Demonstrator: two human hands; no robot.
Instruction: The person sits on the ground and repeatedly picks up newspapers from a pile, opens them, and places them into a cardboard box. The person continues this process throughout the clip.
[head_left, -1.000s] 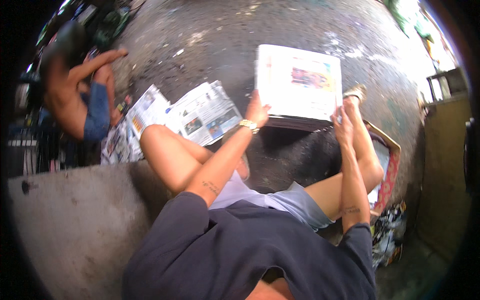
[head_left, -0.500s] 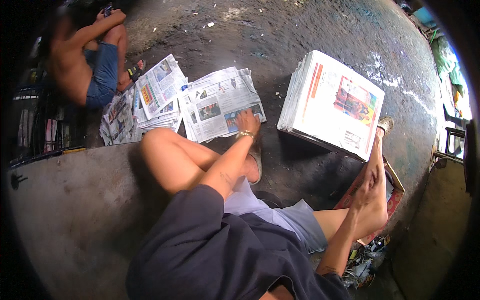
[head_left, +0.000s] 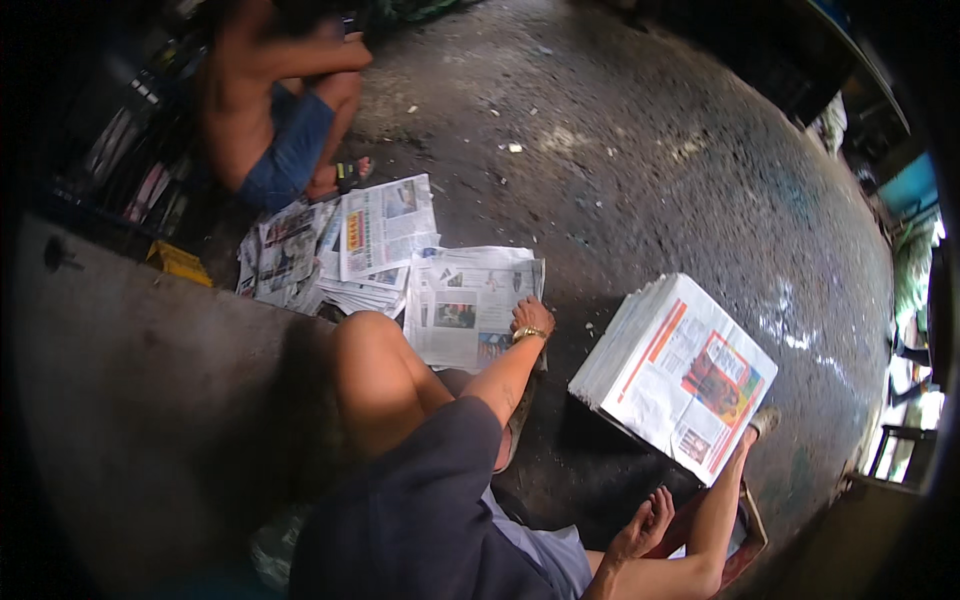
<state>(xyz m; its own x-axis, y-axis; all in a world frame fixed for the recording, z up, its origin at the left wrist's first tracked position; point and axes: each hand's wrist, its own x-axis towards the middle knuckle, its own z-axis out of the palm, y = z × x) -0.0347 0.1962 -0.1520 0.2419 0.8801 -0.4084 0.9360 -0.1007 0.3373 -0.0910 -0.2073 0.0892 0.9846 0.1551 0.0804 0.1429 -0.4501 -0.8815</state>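
Newspapers (head_left: 460,290) lie under the left hand (head_left: 533,317), its fingers partly curled.

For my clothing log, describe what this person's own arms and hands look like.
The left hand is bare, with a gold-coloured metal wristband at its wrist and a dark, short fabric sleeve above. The right hand is bare; no wristwear shows.

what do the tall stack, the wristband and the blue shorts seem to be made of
Tall stack: likely newsprint, matte, from the many thin page edges along its side. Wristband on the left hand: probably metal, since its gold tone shines; coated plastic is possible. Blue shorts on the other person: perhaps denim, dull, from the colour; the weave is too small to tell.
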